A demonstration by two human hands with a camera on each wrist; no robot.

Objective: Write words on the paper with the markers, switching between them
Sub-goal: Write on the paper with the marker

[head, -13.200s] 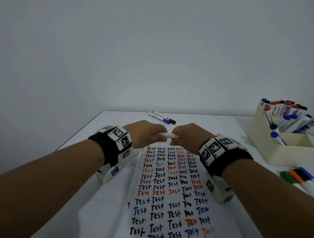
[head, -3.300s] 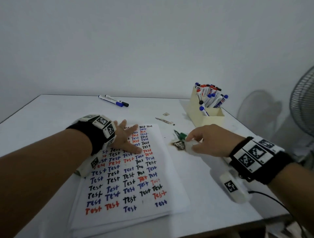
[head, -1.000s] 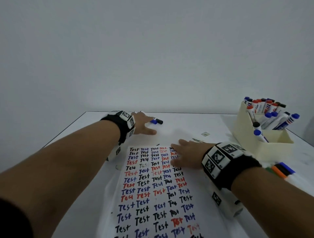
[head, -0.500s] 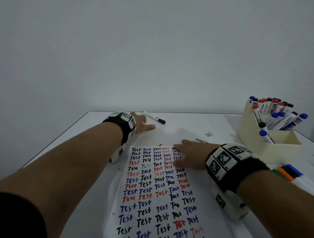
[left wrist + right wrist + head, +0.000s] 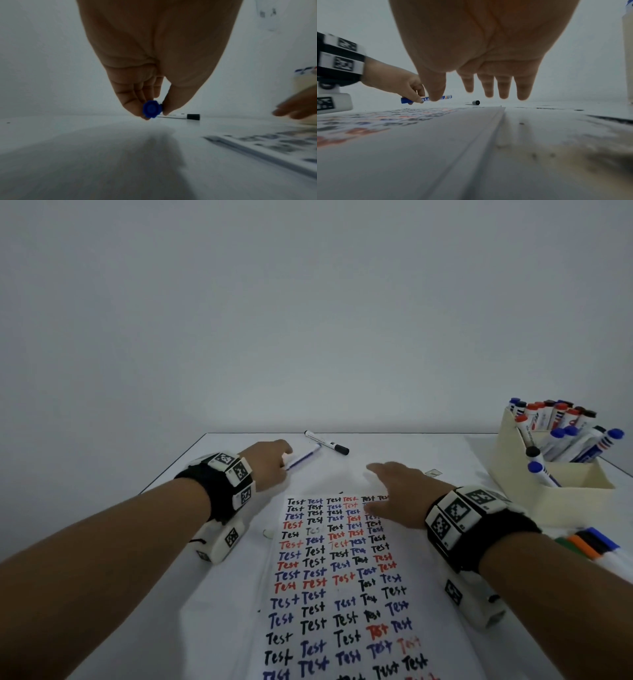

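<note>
Pinching a blue marker (image 5: 303,459) near its capped end, our left hand (image 5: 265,462) holds it just above the table (image 5: 205,594) beyond the paper's far left corner; in the left wrist view the blue cap (image 5: 151,109) sits between thumb and curled fingers (image 5: 132,100), facing the camera. In the right wrist view the marker's barrel (image 5: 436,98) runs level from those fingers toward our right thumb.

Our right hand (image 5: 399,494) hovers over the far right part of the paper (image 5: 342,577), fingers (image 5: 503,86) straight and slightly spread, holding nothing; the palm faces down, clear of the sheet.

A black marker (image 5: 327,442) lies on the table just beyond our left fingertips, apart from the blue one, its black cap pointing right. The paper lies below and between both hands, filled with rows of "Test" in black, blue and red.

A cream box (image 5: 548,491) of more markers stands well right of our right fingers, and a few loose coloured markers (image 5: 589,546) lie beside our right wrist.
</note>
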